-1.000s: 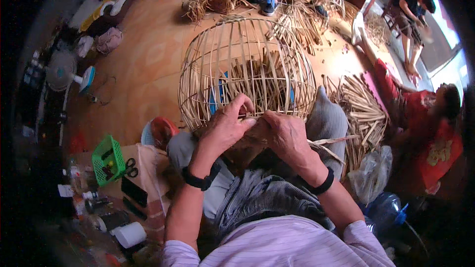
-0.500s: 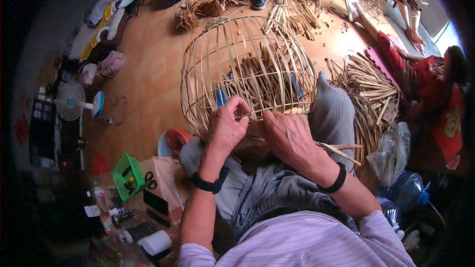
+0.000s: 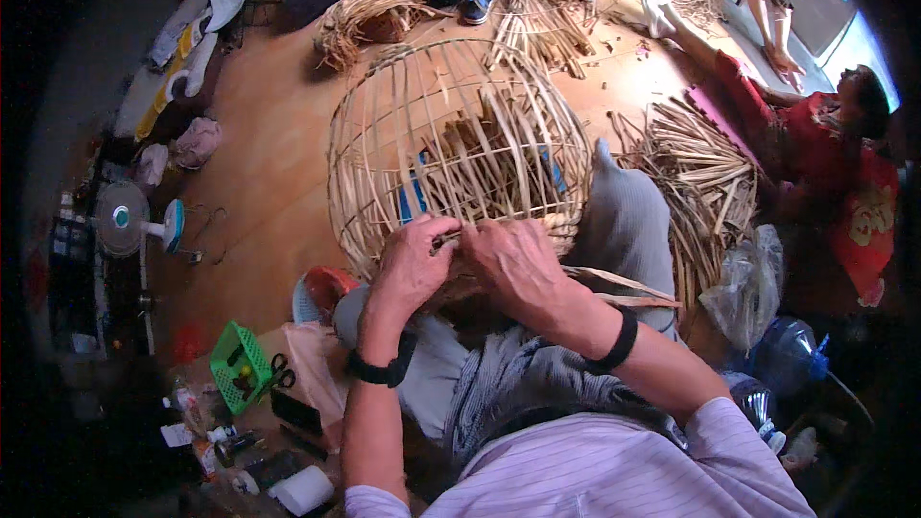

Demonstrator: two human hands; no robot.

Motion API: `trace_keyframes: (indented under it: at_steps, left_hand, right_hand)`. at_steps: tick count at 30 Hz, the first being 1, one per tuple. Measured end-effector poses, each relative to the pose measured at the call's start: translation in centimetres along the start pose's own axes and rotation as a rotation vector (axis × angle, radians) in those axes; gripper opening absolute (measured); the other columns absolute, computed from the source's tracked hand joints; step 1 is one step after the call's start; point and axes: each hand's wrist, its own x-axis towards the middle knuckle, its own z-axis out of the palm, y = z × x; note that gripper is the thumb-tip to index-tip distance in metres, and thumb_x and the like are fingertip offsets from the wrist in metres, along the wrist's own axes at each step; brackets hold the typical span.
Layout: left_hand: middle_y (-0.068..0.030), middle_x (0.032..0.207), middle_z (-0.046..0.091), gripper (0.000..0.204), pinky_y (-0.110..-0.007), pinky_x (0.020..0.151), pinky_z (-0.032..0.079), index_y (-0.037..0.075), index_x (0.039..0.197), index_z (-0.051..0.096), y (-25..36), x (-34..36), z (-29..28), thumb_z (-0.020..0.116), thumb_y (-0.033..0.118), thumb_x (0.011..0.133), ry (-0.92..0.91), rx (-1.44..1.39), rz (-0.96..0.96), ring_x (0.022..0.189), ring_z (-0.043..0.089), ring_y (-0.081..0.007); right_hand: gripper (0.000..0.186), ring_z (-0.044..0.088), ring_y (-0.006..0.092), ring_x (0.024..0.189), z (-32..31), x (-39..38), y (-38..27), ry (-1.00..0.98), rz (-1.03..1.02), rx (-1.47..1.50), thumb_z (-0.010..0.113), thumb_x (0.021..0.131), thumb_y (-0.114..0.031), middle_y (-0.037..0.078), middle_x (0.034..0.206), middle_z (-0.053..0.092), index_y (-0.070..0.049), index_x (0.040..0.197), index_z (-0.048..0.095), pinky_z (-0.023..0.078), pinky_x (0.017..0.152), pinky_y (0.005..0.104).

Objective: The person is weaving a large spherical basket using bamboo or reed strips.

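Grip on both sides looks closed: left hand (image 3: 413,264) and right hand (image 3: 518,264) are pinched close together on the near edge of the open-ribbed basket (image 3: 559,222), dead center of the frame. Fingers cover whatever strand is there, so can't tell which one. Couple of loose pale strips (image 3: 628,300) poke out by the right wrist. Dried stalks (image 3: 484,139) show through the ribs, another heap (image 3: 705,173) fans out right of center, and lower left there's a green tray (image 3: 228,388) beside black scissors (image 3: 282,371).
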Motion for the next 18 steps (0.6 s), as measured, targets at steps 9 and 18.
trace_keyframes:
  at_steps: [9,18]
  left_hand:
    - [-0.0219,0.099,0.070,0.015,-0.050,0.087,0.057,0.005,0.103,0.074,0.7,0.3,2.6,0.071,0.004,0.088,0.221,0.127,-0.052,0.097,0.070,-0.0443]
    - [-0.0051,0.113,0.071,0.039,-0.034,0.092,0.057,0.005,0.125,0.063,-0.3,-0.6,0.5,0.075,-0.007,0.090,0.092,-0.277,-0.071,0.103,0.072,-0.0167]
  right_hand:
    - [0.027,0.062,0.0258,0.092,-2.3,-3.3,-1.4,0.059,-0.037,-0.120,0.061,0.092,-0.019,0.009,0.096,0.060,-0.002,0.113,0.060,0.049,0.082,0.0412]
    - [0.016,0.071,0.0440,0.069,-2.0,-0.8,-0.4,0.045,0.058,0.280,0.068,0.092,-0.019,0.021,0.071,0.069,-0.004,0.098,0.066,0.053,0.062,0.0557]
